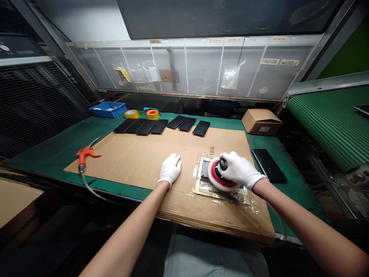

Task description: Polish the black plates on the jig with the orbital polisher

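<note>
So the right hand [239, 170], in a white glove, is closed around the black knob of a random orbital polisher [220, 175], whose white wool pad and red backing ring sit on a black panel [205, 169], covering much of it. That panel lies on a crinkled clear plastic sheet [221, 196] spread over a large corrugated cardboard sheet [129, 165]. The left hand [170, 169], gloved too, lies open and palm down on the cardboard just beside the plastic, fingers together. Seven more black panels [161, 125] line the cardboard's far edge, and another black panel [268, 165] lies to the right on the green bench mat [57, 154]. An orange air blow gun [86, 154] with its hose lies at the cardboard's left edge, while a blue plastic crate [108, 109], two tape rolls [142, 114] and a cardboard box [261, 122] sit farther back, with a green conveyor belt [325, 123] at right
</note>
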`<state>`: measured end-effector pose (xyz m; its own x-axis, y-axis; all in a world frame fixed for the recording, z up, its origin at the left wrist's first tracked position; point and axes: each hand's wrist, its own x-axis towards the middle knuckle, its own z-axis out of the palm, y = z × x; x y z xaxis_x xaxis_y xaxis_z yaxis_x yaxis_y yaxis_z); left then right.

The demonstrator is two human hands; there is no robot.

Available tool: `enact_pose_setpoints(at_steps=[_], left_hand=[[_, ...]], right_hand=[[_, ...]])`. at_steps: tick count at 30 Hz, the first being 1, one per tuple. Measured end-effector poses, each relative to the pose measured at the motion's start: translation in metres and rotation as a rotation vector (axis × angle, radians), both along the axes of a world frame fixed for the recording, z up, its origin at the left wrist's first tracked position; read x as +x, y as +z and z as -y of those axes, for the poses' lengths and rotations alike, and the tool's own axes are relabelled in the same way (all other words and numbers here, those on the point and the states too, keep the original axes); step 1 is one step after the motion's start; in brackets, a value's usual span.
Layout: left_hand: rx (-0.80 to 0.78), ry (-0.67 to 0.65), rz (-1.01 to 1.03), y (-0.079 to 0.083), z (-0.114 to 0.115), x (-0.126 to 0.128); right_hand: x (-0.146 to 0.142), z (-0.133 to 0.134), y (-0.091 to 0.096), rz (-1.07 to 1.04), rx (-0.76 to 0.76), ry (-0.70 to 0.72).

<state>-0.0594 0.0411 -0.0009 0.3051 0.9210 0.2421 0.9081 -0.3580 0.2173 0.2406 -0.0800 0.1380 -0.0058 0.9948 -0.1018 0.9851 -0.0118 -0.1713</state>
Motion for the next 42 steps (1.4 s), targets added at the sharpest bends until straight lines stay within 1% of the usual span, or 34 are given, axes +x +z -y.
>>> enact_pose_setpoints(at_steps=[4,9,12,14,17,22,25,28,31,38,40,42], left_hand=[[0.01,-0.001,-0.003,-0.001,0.0,0.0],[0.013,-0.003,0.019,-0.001,0.0,-0.001],[0.009,-0.004,0.015,-0.001,0.0,-0.001],[0.005,-0.004,0.009,-0.001,-0.001,-0.001],[0.011,-0.005,0.001,-0.001,-0.001,-0.002],[0.025,-0.01,0.004,0.001,0.0,-0.001],[0.019,-0.008,0.008,0.002,0.001,0.001],[0.022,-0.002,0.0,0.003,0.001,0.002],[0.017,-0.001,0.003,0.003,0.002,0.002],[-0.001,-0.011,0.021,0.001,0.001,-0.002],[0.003,-0.014,0.027,0.001,0.0,-0.002],[0.007,-0.012,0.026,0.001,0.0,-0.002]], right_hand=[[-0.006,-0.004,0.001,0.001,-0.001,0.016],[-0.024,-0.009,0.004,-0.022,0.009,0.064],[-0.034,-0.01,0.007,-0.044,0.011,0.089],[-0.035,-0.008,0.007,-0.051,0.014,0.098],[-0.027,-0.002,0.003,-0.038,0.027,0.096],[0.005,0.014,-0.006,-0.021,0.051,0.016],[0.022,0.022,-0.009,-0.008,0.064,-0.04],[0.028,0.025,-0.008,0.001,0.054,-0.075],[0.021,0.021,-0.007,0.007,0.06,-0.059],[-0.021,0.004,-0.003,-0.02,0.057,0.064],[-0.024,0.005,-0.003,-0.024,0.064,0.072],[-0.018,0.009,-0.003,-0.03,0.061,0.054]])
